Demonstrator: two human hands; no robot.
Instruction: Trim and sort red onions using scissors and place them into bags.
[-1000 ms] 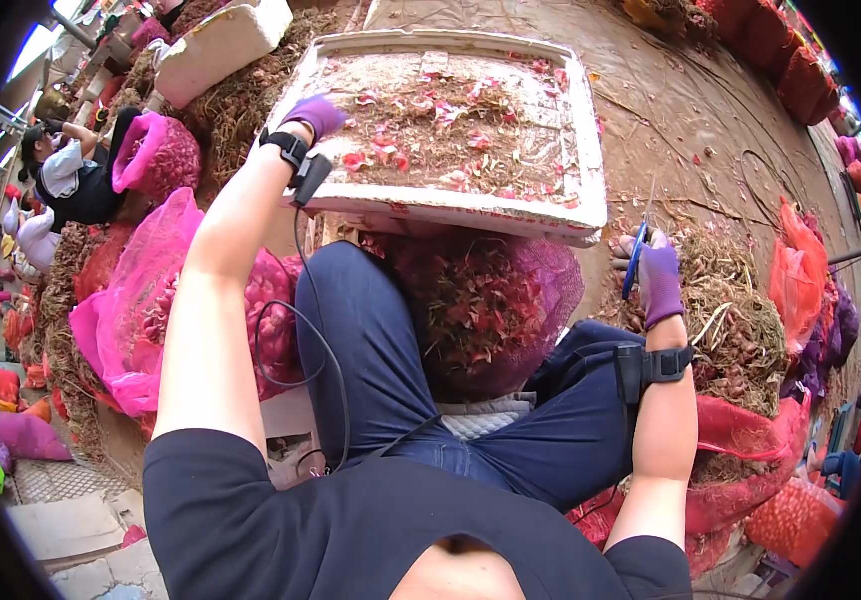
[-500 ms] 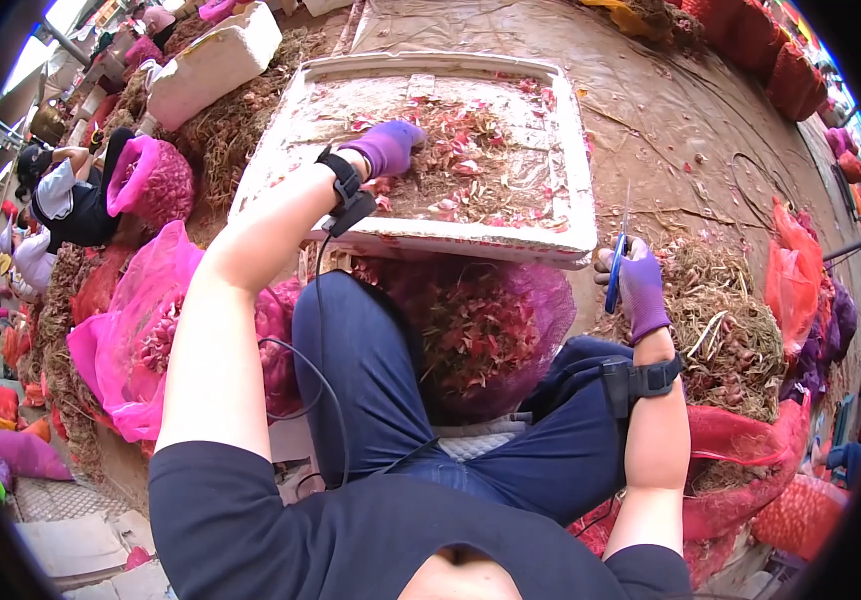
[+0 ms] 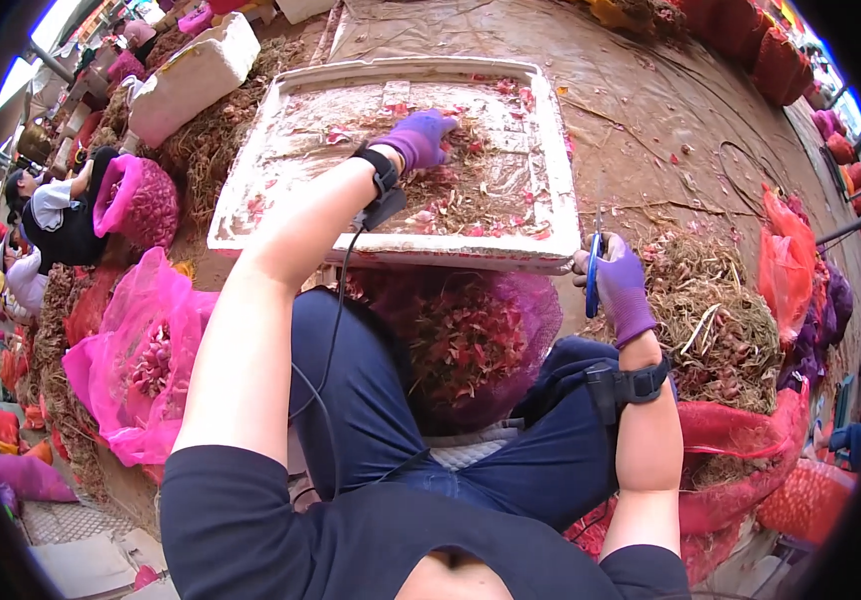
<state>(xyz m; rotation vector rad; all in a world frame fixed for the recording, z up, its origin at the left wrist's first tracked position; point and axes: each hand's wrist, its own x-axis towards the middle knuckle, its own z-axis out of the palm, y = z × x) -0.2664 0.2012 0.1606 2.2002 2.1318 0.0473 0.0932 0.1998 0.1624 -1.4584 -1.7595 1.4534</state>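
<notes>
My left hand (image 3: 417,140), in a purple glove, is down among the dry scraps on a white foam tray (image 3: 421,254). Its fingers curl downward, and whatever they hold is hidden beneath them. Reddish skins and dry trimmings (image 3: 491,190) lie mostly on the tray's right half. At the tray's near right corner, my right hand (image 3: 623,288), also gloved in purple, grips scissors (image 3: 593,276) with blue handles, blades pointing away from me. Below the tray, between my legs, a purple mesh bag (image 3: 541,325) holds red skins and trimmings.
A heap of shallots with dry stalks (image 3: 706,325) lies to my right, beside red mesh bags (image 3: 741,430). On my left stands a pink mesh bag (image 3: 101,370) of shallots. Farther left, a person (image 3: 56,210) sits near another pink bag (image 3: 141,205). A foam box (image 3: 191,85) tilts behind.
My left hand has moved rightward across the tray, and more of the tray's left part shows bare. The right hand still holds the scissors near the corner. The whole view has shifted slightly.
</notes>
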